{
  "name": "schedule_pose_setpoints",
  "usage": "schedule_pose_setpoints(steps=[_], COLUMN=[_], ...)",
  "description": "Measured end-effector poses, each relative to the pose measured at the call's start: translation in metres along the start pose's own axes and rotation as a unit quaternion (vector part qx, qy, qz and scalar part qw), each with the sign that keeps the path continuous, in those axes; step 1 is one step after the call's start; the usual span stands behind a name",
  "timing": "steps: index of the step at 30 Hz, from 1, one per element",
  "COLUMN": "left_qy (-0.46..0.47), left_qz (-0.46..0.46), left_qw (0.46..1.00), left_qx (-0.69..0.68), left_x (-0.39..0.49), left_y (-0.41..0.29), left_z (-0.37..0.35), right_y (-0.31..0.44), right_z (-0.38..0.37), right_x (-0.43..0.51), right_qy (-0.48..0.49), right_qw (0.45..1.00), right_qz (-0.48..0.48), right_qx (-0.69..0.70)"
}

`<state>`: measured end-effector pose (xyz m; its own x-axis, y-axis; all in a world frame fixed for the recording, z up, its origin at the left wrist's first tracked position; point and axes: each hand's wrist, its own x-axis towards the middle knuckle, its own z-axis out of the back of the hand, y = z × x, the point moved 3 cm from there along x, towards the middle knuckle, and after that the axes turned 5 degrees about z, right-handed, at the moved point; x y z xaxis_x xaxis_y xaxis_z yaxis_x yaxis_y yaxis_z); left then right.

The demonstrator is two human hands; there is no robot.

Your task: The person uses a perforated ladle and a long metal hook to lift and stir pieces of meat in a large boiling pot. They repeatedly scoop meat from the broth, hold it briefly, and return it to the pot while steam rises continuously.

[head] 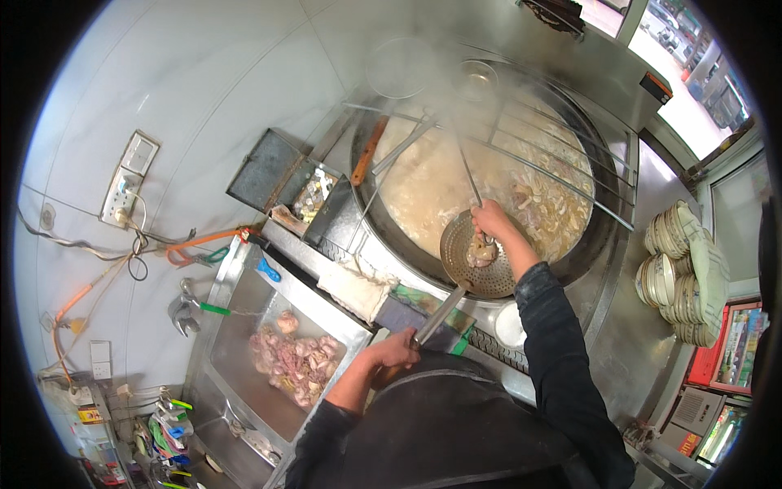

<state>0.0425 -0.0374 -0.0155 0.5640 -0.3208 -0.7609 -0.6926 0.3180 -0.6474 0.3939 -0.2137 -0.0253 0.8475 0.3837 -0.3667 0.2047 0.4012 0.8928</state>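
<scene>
My left hand (397,353) is closed around the long handle of a perforated metal skimmer (452,244). The skimmer's bowl is over the near rim of a large round cooking pot, with a piece of meat (481,252) lying in it. My right hand (492,221) grips a thin metal rod (467,165) above the bowl; its lower end is at the meat, its far end fades into steam. Cloudy broth (421,195) fills the pot, with pale strips of food (550,223) at the right.
A metal rack (537,161) spans the pot, and a wooden-handled tool (370,150) leans at its left rim. A sink (238,330) at lower left holds raw meat pieces (299,360). Folded cloths (354,287) lie beside the pot. Stacked bowls (672,275) stand right; a white bowl (510,325) sits near my right forearm.
</scene>
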Motion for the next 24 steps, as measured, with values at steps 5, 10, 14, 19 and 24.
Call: schedule_pose_setpoints(steps=[5, 10, 14, 19, 24], left_qy=[-0.011, -0.012, -0.008, 0.005, -0.002], left_qz=[0.013, 0.012, 0.003, 0.012, 0.01], left_qw=[1.0, 0.999, 0.999, 1.0, 0.999], left_qx=[0.015, 0.039, 0.039, 0.012, 0.037], left_x=[-0.004, -0.005, -0.006, -0.003, -0.002], left_y=[0.009, -0.002, -0.008, -0.002, -0.002], left_z=[0.001, 0.006, 0.007, 0.008, 0.009], right_y=[0.004, -0.006, -0.02, -0.027, -0.028], right_z=[-0.005, 0.031, 0.071, 0.111, 0.125], right_x=[0.013, -0.059, -0.138, -0.222, -0.266], right_qy=[0.134, 0.194, 0.195, 0.181, 0.139], right_qw=[0.99, 0.979, 0.973, 0.969, 0.976], right_qz=[-0.034, -0.046, -0.095, -0.143, -0.144], right_qx=[-0.039, 0.039, 0.079, 0.084, 0.084])
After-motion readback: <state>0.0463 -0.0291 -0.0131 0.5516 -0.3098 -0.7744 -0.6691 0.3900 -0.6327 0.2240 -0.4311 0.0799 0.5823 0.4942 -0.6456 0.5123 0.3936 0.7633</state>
